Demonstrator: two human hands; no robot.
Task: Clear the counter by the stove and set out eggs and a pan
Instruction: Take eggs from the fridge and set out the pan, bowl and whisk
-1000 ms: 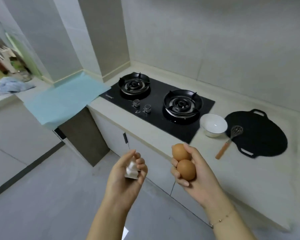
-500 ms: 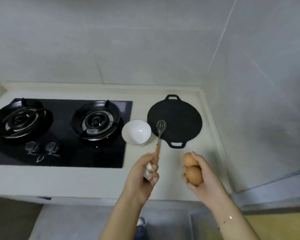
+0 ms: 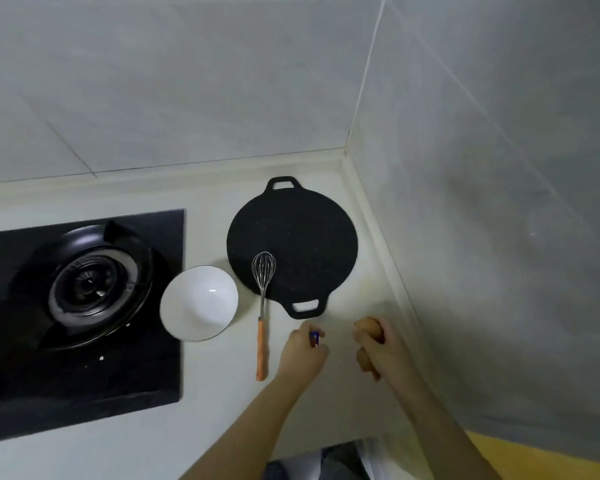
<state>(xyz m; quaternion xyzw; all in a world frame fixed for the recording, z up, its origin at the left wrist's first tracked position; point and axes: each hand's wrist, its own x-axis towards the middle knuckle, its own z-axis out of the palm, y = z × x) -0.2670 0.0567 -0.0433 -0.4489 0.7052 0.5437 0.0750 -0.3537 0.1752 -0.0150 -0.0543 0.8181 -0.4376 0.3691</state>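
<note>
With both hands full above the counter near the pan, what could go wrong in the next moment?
1. The right hand holds two eggs together; set down on the flat counter, they might roll or knock each other and crack.
2. The left hand grips a small packet close to the whisk, whose wire head rests on the pan; a nudge to the handle could swing it toward the bowl.
</note>
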